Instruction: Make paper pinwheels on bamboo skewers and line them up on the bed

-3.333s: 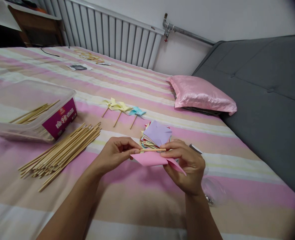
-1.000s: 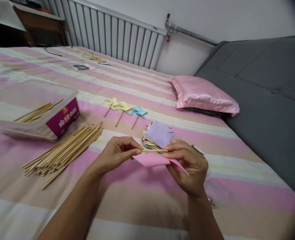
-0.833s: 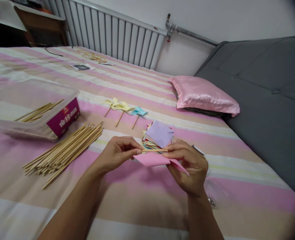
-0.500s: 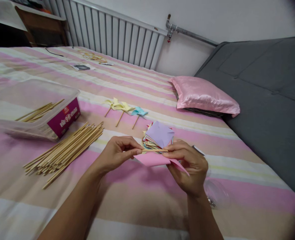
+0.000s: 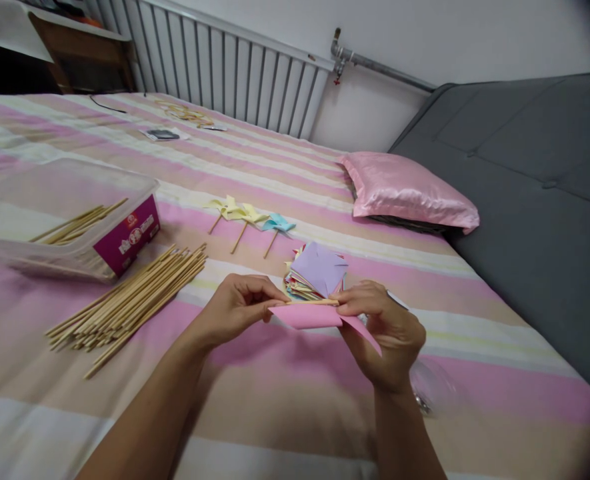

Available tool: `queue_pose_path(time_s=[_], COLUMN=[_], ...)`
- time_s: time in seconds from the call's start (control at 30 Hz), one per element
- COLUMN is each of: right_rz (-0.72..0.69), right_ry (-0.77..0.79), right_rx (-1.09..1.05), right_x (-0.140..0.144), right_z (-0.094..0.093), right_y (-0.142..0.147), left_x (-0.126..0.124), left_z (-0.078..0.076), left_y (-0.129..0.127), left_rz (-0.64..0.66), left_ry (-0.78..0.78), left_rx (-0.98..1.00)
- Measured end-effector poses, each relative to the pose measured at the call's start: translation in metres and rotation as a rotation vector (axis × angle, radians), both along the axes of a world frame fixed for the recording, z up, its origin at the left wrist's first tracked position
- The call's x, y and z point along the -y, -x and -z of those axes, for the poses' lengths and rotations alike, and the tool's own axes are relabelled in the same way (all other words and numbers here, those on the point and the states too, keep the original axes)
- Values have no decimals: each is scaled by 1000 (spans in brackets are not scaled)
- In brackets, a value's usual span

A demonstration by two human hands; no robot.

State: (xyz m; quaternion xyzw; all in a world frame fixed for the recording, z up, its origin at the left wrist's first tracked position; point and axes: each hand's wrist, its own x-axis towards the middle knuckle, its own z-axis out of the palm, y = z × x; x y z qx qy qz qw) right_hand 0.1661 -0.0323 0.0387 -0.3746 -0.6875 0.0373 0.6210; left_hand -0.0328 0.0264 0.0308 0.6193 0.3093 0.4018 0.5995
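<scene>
Striped sheet (image 5: 265, 427) covered the bed, with a radiator (image 5: 225, 67) at the wall beyond and a grey headboard (image 5: 519, 140) on the right. Near the middle, a pink paper (image 5: 307, 317) and a short stick (image 5: 317, 303) were held between two hands, above the sheet and nearer the person than a stack (image 5: 319, 268) of cut paper. The stick ran along the paper's far edge; from where I stood, I could not tell whether the two were fastened.

Step in hand, as judged: the fitting of stick to paper. The next move seemed to call for a steady pinch at both ends and a careful lining-up, since the thin sheet could crease under pressure.

Left hand (image 5: 242, 300): thumb and forefinger were brought together on the near corner of the paper and the stick's left end, the other fingers curled. Right hand (image 5: 385, 333): the fingertips lay close about the stick's right end, with the paper's folded flap hanging beside the palm; the thumb was partly hidden, so its exact hold could not be told.

Beyond the stack lay two yellow pinwheels (image 5: 230, 208) and a blue pinwheel (image 5: 277, 223); to the left, loose sticks (image 5: 135, 300) lay beside a tub (image 5: 127, 239).
</scene>
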Motion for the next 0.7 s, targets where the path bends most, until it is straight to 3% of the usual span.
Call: queue_pose_path(time_s=[0.2,0.7], right_rz=[58,-76], right_ry=[8,141], right_rx=[13,69], right_x=[-2,1], right_z=[3,-1], right_y=[-2,-4], left_x=[0,-1], left_z=[2,4], left_y=[-1,1], left_rz=[-15,6], left_ry=[-35,-109], left_rx=[-25,-56])
